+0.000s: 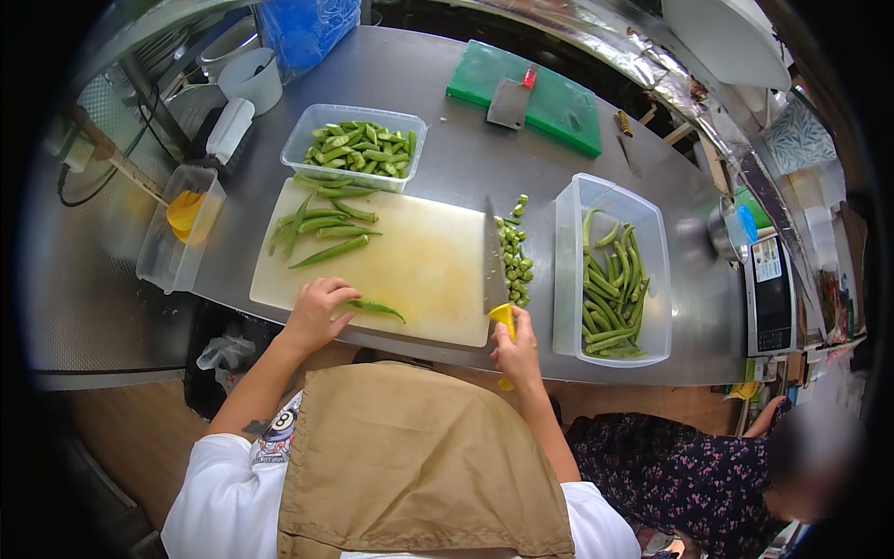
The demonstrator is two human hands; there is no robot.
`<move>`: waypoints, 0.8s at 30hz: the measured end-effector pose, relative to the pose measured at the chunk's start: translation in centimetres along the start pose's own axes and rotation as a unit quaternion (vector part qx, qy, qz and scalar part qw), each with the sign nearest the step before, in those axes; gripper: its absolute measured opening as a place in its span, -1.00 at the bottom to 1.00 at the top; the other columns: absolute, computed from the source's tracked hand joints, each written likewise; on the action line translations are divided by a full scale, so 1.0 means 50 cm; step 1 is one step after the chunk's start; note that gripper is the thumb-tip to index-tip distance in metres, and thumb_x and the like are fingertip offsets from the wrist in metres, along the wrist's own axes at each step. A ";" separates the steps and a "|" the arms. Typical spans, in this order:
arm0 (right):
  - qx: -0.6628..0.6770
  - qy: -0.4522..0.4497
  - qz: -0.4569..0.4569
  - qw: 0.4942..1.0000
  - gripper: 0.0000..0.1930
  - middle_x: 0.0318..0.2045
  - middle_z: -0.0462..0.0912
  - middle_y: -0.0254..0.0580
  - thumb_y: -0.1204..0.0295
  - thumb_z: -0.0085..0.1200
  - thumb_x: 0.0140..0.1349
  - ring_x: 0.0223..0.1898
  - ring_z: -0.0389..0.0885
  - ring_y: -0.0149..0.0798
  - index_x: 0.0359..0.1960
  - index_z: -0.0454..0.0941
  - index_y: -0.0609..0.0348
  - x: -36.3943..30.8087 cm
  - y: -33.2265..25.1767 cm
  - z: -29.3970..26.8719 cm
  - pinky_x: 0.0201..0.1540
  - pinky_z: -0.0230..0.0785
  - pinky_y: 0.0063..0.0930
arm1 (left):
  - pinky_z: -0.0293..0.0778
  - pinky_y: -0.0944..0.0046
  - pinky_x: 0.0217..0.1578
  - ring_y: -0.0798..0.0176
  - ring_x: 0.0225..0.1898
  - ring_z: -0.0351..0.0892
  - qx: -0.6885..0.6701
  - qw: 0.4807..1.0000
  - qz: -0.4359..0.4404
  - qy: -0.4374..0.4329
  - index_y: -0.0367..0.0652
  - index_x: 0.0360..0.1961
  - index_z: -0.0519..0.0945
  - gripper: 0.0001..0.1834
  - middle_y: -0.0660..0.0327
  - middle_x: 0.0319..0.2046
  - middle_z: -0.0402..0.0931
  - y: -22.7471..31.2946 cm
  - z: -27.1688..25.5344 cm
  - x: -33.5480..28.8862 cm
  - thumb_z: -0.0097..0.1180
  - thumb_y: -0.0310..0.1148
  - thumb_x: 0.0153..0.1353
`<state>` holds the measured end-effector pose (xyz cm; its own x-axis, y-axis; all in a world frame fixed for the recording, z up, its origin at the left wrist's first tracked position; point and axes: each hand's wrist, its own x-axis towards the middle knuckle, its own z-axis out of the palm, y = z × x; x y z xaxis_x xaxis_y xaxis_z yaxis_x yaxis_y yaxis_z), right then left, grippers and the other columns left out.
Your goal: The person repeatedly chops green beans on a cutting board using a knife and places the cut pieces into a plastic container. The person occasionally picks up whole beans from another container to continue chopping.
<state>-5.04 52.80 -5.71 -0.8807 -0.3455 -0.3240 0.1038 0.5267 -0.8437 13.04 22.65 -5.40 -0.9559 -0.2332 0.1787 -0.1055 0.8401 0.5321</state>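
On the near left of the white cutting board (428, 265), my left hand (321, 312) has its fingers closed on an okra pod (377, 308), whose thin tip points right. My right hand (518, 349) grips the yellow handle of a kitchen knife (494, 261). Its blade points away from me along the board's right edge. Beside the blade lies a heap of cut okra tops (515, 261) on the steel table. Several whole okra pods (331, 250) rest at the board's far left. Behind them, a clear plastic tub (422, 149) holds okra cut into pieces.
A deep plastic bin (659, 321) of whole okra stands at right. Farther back, a cleaver (508, 104) lies against a green cutting board (568, 116), with a small knife (629, 149) nearby. At left sits a container (172, 256) with a yellow item. Another person (670, 466) is at lower right.
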 end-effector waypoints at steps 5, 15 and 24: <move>-0.099 0.052 -0.057 0.992 -0.51 -0.22 0.65 0.19 0.43 -0.03 0.31 -0.18 0.64 0.19 0.29 0.26 0.13 -0.010 0.001 -0.012 -0.10 0.47 -0.08 | 0.47 0.08 -0.15 -0.04 -0.15 0.53 -0.049 0.999 0.013 -0.001 -0.11 -0.24 0.62 -0.79 0.13 -0.24 0.56 0.017 0.061 0.056 0.27 -0.48 0.04; -0.353 -0.015 -0.085 0.931 -0.58 -0.28 0.65 0.20 0.41 -0.10 0.30 -0.28 0.63 0.34 0.17 0.15 0.16 -0.031 -0.051 0.020 -0.18 0.48 0.13 | 0.51 0.06 -0.18 -0.03 -0.21 0.56 -0.046 0.997 0.065 -0.002 -0.10 -0.20 0.61 -0.77 0.15 -0.29 0.58 0.097 0.169 0.177 0.19 -0.51 0.07; -0.382 -0.044 -0.129 0.914 -0.64 -0.35 0.66 0.17 0.37 -0.09 0.29 -0.37 0.64 0.27 0.09 0.21 0.17 -0.062 -0.056 0.044 -0.30 0.49 0.12 | 0.53 0.03 -0.21 -0.07 -0.28 0.59 -0.014 0.993 0.101 -0.055 -0.16 -0.27 0.64 -0.81 0.09 -0.33 0.61 0.107 0.216 0.221 0.19 -0.52 0.03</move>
<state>-1.60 50.72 -3.29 -0.7864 -0.5781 -0.2175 -0.4850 0.7960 -0.3622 -1.06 29.86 -9.53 -0.9812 -0.0058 0.1931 0.0970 0.8496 0.5184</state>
